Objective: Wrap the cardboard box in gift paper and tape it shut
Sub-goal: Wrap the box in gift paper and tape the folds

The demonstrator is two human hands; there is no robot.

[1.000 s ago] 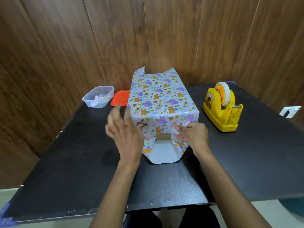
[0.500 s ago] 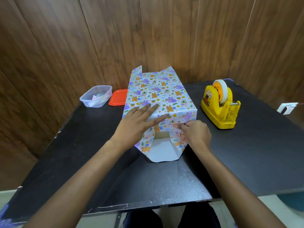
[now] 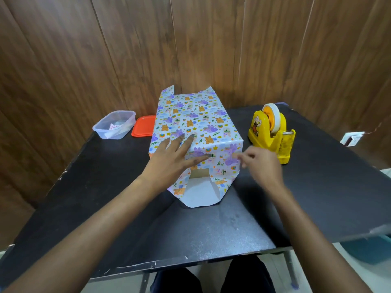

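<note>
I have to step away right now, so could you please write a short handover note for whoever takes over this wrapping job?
Left hand: presses flat on the gift paper atop the box, near its front edge.
Right hand: blurred beside the box's near right corner; grip unclear.
Tape dispenser: on the table, right of the box.
Done: paper wrapped round the box; near side flaps folded in.
Left: bare cardboard shows at the near end; fold up the bottom flap, tape it, then close the far end.
</note>
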